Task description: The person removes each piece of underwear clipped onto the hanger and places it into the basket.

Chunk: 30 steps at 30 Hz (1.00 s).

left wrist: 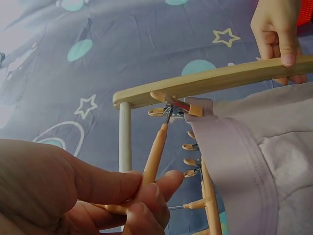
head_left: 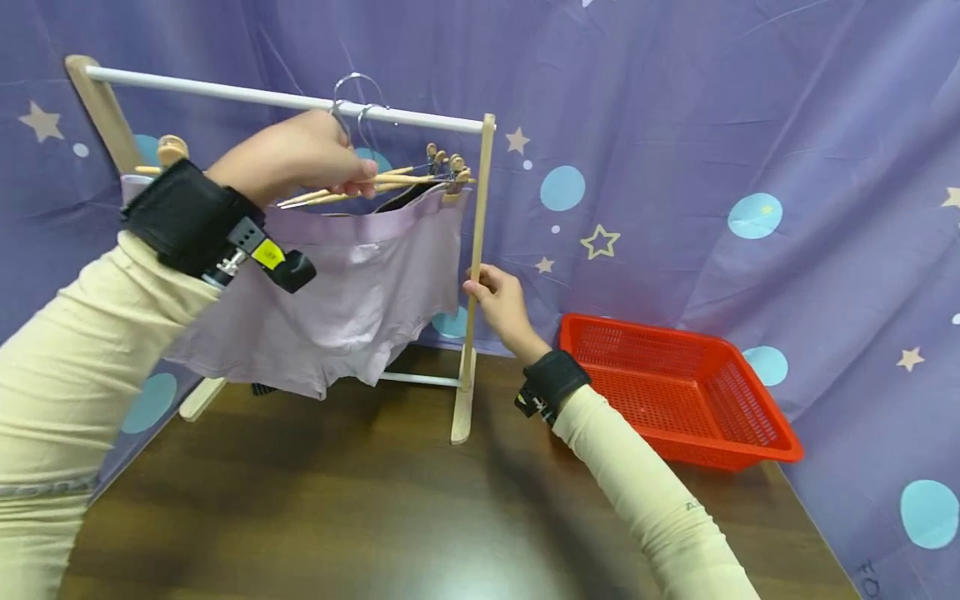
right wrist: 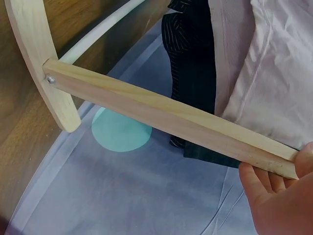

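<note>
My left hand pinches the wooden bar of a clip hanger between thumb and fingers, just below the rack's top rail. Pale pink shorts hang by the waistband from this hanger's wooden clips. Other hangers with clips are behind it, and a dark garment shows behind the shorts. My right hand grips the right wooden post of the small clothes rack, thumb on one side and fingers on the other. Metal hooks stand at the white rail; the left hand partly covers them.
A red plastic basket stands on the brown table to the right of the rack. The rack's wooden foot rests on the tabletop. A purple curtain with stars and dots hangs behind.
</note>
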Each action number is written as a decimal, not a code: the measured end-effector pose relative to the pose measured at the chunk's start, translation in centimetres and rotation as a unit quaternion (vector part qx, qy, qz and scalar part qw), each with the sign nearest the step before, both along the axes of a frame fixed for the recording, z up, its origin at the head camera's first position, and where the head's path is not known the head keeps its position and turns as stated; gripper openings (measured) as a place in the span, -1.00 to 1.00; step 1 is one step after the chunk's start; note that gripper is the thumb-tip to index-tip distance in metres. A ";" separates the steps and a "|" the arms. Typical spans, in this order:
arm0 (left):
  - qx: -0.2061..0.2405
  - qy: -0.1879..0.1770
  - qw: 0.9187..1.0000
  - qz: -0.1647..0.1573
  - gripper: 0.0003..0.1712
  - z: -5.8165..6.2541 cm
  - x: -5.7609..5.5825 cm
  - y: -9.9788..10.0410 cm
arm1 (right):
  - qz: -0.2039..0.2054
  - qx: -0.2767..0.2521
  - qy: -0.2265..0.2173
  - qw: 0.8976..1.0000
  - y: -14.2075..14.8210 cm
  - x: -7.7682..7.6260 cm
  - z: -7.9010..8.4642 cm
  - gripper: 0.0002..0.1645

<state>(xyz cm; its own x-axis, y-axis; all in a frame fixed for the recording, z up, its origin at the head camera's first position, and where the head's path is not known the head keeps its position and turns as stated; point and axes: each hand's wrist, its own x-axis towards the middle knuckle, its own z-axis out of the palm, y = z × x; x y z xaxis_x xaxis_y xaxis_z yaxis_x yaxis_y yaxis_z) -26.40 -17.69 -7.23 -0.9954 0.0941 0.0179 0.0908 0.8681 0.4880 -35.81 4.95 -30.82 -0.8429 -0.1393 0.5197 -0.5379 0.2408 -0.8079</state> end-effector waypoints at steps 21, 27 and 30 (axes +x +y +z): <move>-0.112 0.080 0.987 -0.077 -0.51 -4.2 4.8 1.1 | 0.039 -0.005 -0.099 0.994 1.6 0.2 1.0 -0.68; -0.065 0.099 0.987 -0.104 -0.56 -6.4 5.7 2.0 | 0.069 -0.048 -0.136 0.987 2.5 1.0 1.8 -0.67; -0.025 0.097 0.988 -0.120 -0.59 -7.5 5.9 2.5 | 0.128 -0.050 -0.149 0.979 2.9 2.3 3.1 -0.62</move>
